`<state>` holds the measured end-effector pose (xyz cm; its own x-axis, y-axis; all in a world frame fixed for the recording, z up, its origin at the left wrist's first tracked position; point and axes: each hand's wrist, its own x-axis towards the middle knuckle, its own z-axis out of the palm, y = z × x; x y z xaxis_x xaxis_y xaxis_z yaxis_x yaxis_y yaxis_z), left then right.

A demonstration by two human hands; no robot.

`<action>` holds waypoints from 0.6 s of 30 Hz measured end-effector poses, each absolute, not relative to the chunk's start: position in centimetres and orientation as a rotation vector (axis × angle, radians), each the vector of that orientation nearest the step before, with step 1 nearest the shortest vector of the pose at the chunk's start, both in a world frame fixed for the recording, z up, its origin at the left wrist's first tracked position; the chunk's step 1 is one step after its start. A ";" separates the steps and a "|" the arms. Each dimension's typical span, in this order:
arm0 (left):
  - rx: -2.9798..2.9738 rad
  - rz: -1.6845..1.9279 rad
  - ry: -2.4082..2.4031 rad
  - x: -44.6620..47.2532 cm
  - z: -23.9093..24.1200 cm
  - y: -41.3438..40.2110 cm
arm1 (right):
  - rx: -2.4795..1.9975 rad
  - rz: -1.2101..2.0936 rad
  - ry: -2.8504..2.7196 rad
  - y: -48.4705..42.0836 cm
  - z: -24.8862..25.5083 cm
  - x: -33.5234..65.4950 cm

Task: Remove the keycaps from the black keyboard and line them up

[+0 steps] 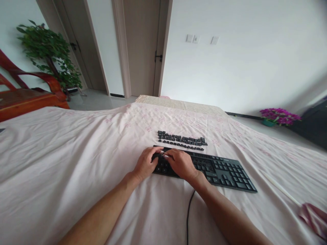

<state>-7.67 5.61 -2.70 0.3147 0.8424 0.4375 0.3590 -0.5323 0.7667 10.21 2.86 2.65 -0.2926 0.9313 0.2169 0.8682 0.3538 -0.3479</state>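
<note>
A black keyboard [222,168] lies on a bed covered with a pale pink flowered sheet [76,160]. Both hands rest over its left end. My left hand [146,164] has its fingers curled down on the keys at the far left corner. My right hand [182,163] is closed in a pinch on a small metal wire tool [164,155], whose tip points at the keys between the two hands. Just beyond the keyboard, several loose black keycaps [182,140] lie in rows on the sheet. The keyboard's black cable [188,214] runs toward me between my forearms.
A wooden red chair [28,97] and a green potted plant [48,51] stand at the far left. Closed doors [140,47] are behind the bed. Purple flowers [279,115] sit on the floor at right. A pinkish object [314,217] lies at the sheet's lower right.
</note>
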 end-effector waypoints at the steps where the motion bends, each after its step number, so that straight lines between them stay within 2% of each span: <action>1: 2.026 1.163 1.099 -7.7 -2.8 5.7 | -1.623 0.227 -2.254 2.7 2.6 9.9; 9: 1.918 1.135 1.164 -7.7 -3.6 6.3 | -1.810 0.178 -2.272 2.8 2.5 8.3; 18: 1.974 1.114 1.156 -7.5 -2.6 6.1 | -1.661 0.535 -1.982 5.2 1.3 10.6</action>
<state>-7.54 6.15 -2.56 0.2725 0.8904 0.3647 0.3979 -0.4494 0.7998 10.56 5.23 1.31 -0.1346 0.9835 0.1212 0.7888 0.1803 -0.5876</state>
